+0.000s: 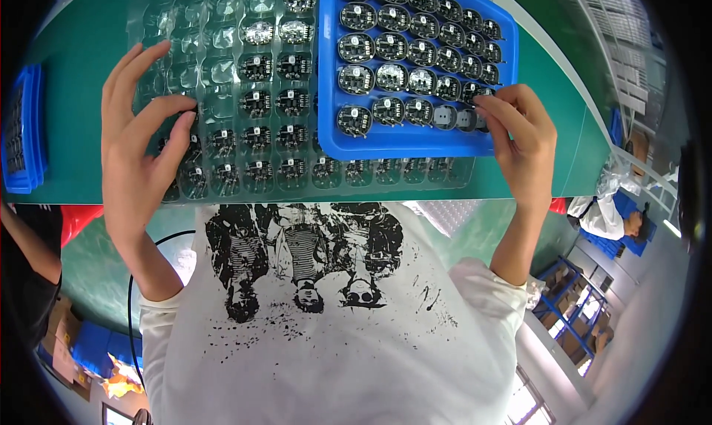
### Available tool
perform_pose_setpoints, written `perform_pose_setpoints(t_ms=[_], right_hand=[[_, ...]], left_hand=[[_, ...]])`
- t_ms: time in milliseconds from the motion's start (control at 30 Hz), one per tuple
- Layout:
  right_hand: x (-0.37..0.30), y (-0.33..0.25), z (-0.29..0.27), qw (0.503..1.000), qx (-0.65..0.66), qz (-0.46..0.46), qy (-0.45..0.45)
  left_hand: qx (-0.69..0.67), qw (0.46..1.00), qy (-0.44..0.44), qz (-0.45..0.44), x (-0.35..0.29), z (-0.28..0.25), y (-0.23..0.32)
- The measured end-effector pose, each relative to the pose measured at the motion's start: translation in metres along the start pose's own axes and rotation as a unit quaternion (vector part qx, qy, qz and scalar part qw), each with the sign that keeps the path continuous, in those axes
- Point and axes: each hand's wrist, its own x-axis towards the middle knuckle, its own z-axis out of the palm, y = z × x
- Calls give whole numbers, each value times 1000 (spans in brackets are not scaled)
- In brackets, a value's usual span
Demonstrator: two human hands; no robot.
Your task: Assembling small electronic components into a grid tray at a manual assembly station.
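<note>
My left hand (144,139) is over the left side of a clear plastic blister tray (189,73). Its thumb and index tips are nearly together, the other fingers raised; whatever sits between the tips cannot be made out. Small black circuit boards (257,103) fill the tray's right-hand columns and front row. Overlapping that tray is a blue plastic tray (423,143) with rows of oval dark housings carrying boards (391,76). My right hand (523,132) pinches at its front right corner, beside grey housings without boards (445,116). The fingers hide what they hold.
Both trays lie on a green table mat (78,128). Another blue tray (31,132) with dark parts stands at the far left. A person's arm (30,239) shows at the left edge, and another person (604,217) is farther off at the right.
</note>
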Motion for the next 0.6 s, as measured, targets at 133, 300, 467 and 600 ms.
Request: perform_pose_setpoints(t_ms=[133, 300, 467, 600], right_hand=[[2, -3, 4, 1000, 4, 6, 2], [0, -8, 3, 999, -46, -19, 10], [1, -51, -10, 982, 160, -93, 46], [6, -75, -3, 949, 291, -122, -18]], left_hand=[[2, 1000, 19, -12, -2, 4, -3], [-84, 988, 122, 30, 4, 3, 2], [-507, 858, 37, 78, -1, 19, 53], [-501, 849, -37, 164, 14, 55, 116]])
